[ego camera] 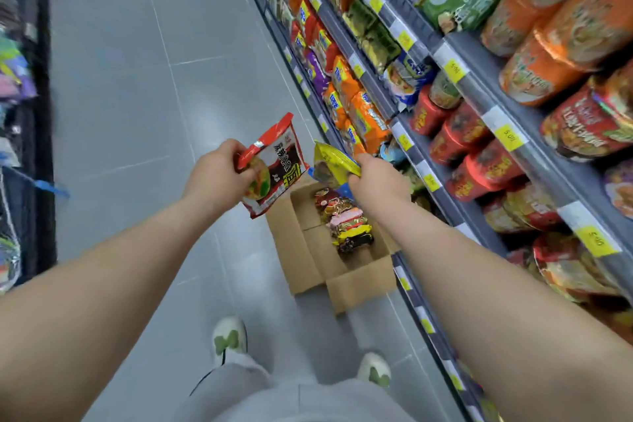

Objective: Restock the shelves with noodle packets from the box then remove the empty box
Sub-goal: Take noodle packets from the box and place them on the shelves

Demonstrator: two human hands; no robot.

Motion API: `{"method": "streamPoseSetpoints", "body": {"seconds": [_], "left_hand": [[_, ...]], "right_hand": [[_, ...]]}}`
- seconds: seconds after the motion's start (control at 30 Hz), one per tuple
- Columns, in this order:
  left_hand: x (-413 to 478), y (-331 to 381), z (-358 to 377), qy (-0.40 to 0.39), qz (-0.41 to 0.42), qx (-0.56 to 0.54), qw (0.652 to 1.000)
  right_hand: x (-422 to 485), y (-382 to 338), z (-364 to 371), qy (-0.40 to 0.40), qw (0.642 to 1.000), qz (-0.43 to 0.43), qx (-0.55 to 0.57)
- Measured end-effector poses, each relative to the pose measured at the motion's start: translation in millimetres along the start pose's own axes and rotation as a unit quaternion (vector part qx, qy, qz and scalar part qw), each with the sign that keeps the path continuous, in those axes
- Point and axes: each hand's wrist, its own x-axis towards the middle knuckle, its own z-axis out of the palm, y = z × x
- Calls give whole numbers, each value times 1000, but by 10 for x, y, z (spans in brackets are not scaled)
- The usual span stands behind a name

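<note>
Standing in a shop aisle, looking down past two bare forearms. Gripping a red noodle packet (274, 168) just left of frame centre with the left grip (215, 178), thumb and fingers curled round the packet's left edge; packet tilted, one corner pointing up. Pinching a yellow noodle packet (330, 164) just right of centre with the right grip (376, 178), fingers wrapped over its right end, packet angled toward the upper left. Carrying both packets near each other but apart, in the air above the box.

Noting an open cardboard box (301, 250) on the grey tiled floor (137, 79), lower centre, flaps folded outward, just beside the foot of the shelves (534, 151). Seeing a row of mixed packets (346, 223) on edge along the box's right side, in red, pink, yellow and black wrappers, with bare cardboard on the left part of the box bottom.

Facing grey shelves along the right of the frame, from top centre down to lower right, with yellow price tags (510, 137) on the front rails. Logging orange bowl noodles (555, 44) and green ones at upper right, red cup noodles (462, 134) right of centre, orange flat packets (363, 113) on a lower shelf above the yellow packet. Leaving the labels unread: too blurred.

Catching a dark rack (20, 79) of blurred goods down the left edge. Wearing white shoes (229, 336) with green marks and light grey trousers, bottom centre.
</note>
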Motion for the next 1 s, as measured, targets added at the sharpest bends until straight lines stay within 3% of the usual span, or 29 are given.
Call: {"method": "streamPoseSetpoints", "body": {"seconds": [0.2, 0.37, 0.77, 1.0], "left_hand": [[435, -423, -716, 4, 31, -10, 999], [949, -374, -919, -15, 66, -33, 997], [3323, 488, -1273, -17, 146, -21, 989], [4488, 1140, -1459, -12, 253, -63, 965]], "right_hand": [[111, -942, -49, 55, 998, 3, 6], [426, -1230, -197, 90, 995, 26, 16], [2479, -1630, -1032, 205, 974, 85, 32], [3343, -1696, -1599, 283, 948, 132, 54]]}}
